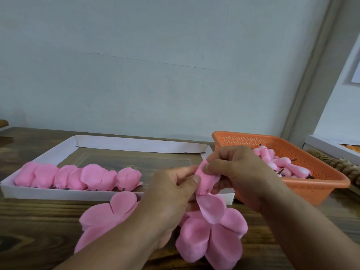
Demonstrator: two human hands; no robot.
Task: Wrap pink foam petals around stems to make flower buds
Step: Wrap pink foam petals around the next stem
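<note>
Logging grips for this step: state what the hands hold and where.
Both hands hold one pink foam flower bud: left hand pinches its lower left side, right hand pinches its upper tip.

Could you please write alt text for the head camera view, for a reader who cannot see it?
Two hands, left and right, wrap a pink petal around a bud above loose petals on a wooden table. A white tray at left holds a row of wrapped buds; an orange basket at right holds unwrapped ones.
</note>
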